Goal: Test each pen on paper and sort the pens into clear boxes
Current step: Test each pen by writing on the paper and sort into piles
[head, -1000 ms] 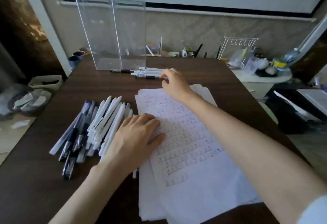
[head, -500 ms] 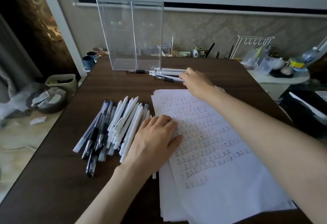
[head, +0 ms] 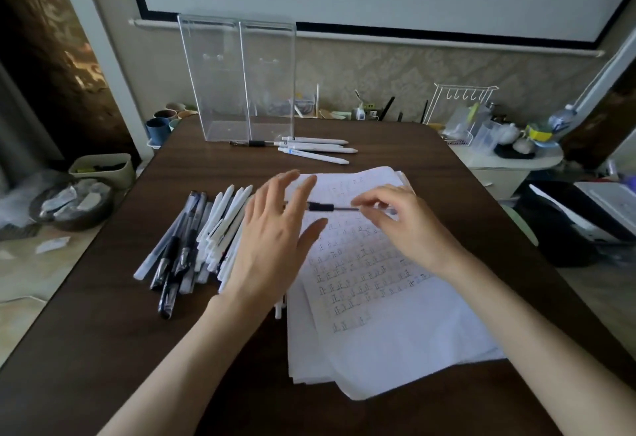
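Observation:
My right hand [head: 406,225] pinches a clear pen with a black grip [head: 330,207] and holds it level above the sheets of paper [head: 378,298], which carry rows of test marks. My left hand [head: 275,239] hovers open just left of the pen's tip end, fingers spread. A pile of white and black pens [head: 203,232] lies on the table left of the paper. Two tall clear boxes [head: 241,77] stand side by side at the table's far edge. In front of them lie three white pens [head: 316,150] and a dark pen [head: 256,143].
The dark wooden table [head: 103,349] ends at the left, where a bin [head: 99,168] and a bowl of scraps [head: 72,201] sit on the floor. A white rack [head: 461,108] and cluttered side shelf stand at the right. Cups [head: 161,125] stand behind the table's left corner.
My right hand drew back from the pens by the boxes, bringing a clear pen over the paper. My left hand lifted off the paper and opened toward the pen.

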A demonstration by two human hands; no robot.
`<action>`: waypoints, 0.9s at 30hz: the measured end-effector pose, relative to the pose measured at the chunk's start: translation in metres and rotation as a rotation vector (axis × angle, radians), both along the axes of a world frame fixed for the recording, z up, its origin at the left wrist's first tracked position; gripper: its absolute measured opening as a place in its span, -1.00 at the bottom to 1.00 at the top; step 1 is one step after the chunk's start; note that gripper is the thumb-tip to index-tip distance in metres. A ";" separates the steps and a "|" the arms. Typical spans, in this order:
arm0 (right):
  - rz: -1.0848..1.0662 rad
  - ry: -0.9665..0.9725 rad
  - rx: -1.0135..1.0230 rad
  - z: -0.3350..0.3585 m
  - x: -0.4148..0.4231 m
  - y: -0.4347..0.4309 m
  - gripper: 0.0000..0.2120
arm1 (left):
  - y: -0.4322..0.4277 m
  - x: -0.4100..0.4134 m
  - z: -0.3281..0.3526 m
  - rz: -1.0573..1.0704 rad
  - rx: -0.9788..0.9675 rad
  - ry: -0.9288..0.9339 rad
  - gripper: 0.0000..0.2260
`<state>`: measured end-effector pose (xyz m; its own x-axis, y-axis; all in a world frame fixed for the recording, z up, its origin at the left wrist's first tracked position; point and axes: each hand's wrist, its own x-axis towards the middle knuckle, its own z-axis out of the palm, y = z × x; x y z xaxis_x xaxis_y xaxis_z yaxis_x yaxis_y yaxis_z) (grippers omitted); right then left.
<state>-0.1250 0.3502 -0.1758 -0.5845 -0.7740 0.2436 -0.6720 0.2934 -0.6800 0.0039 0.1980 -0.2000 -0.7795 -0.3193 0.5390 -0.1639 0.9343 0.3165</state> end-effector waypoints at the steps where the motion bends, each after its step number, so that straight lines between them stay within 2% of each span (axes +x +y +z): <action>1: 0.012 -0.113 -0.047 -0.001 0.007 0.008 -0.82 | 0.000 0.000 -0.001 -0.005 -0.024 -0.022 -0.57; 4: -0.050 -0.409 -0.302 -0.010 0.017 0.020 -0.88 | 0.002 0.001 -0.004 -0.065 -0.035 -0.115 -0.61; 6: -0.043 -0.615 -0.457 -0.011 0.019 0.024 -0.94 | 0.006 0.001 -0.004 -0.122 0.020 -0.104 -0.71; 8: 0.041 -0.776 -0.532 -0.012 0.020 0.025 -0.85 | 0.012 0.003 -0.004 -0.180 0.031 -0.085 -0.75; 11: 0.111 -0.767 -0.376 -0.016 0.024 0.024 -0.89 | 0.020 0.005 -0.006 -0.304 -0.001 -0.094 -0.71; 15: 0.143 -0.743 -0.316 -0.018 0.026 0.022 -0.93 | 0.026 0.005 -0.006 -0.406 0.137 -0.176 -0.65; 19: 0.166 -0.774 -0.341 -0.020 0.024 0.021 -0.87 | 0.031 0.005 -0.004 -0.354 0.117 -0.202 -0.72; 22: 0.215 -0.828 -0.368 -0.023 0.024 0.019 -0.83 | 0.027 0.007 -0.003 -0.303 0.013 -0.169 -0.58; 27: 0.285 -0.838 -0.333 -0.021 0.022 0.023 -0.66 | 0.022 0.008 0.000 -0.276 0.030 -0.161 -0.45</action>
